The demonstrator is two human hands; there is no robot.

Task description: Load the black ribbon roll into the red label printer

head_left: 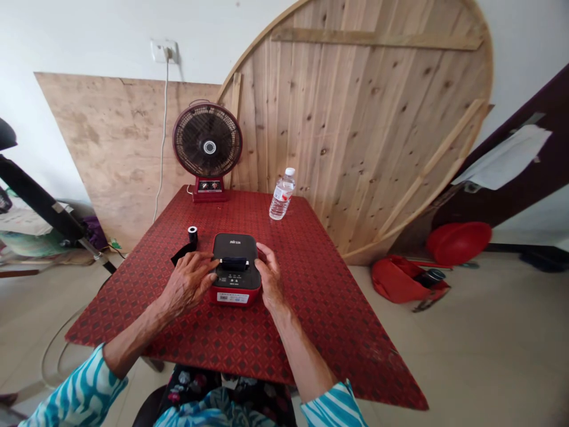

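A small printer (235, 244) with a black top and a red base stands on the table in front of me. Dark glossy material (234, 264) shows at the slot across its top, and a white label (233, 298) is on its front. My left hand (192, 276) grips the printer's left side, fingers bent near the slot's end. On the opposite side my right hand (269, 274) holds the edge, thumb on top and fingers along the side. Just beyond my left hand stands a small black roll (192, 233) with a white core, beside a dark strip (181, 252).
The table (320, 320) has a red patterned cover. At its back are a fan (208, 147) and a clear water bottle (281, 196). A round wooden board (355, 118) leans on the wall. A red bag (398, 283) and red basin (460, 242) are at right; a black stand (48, 198) is at left.
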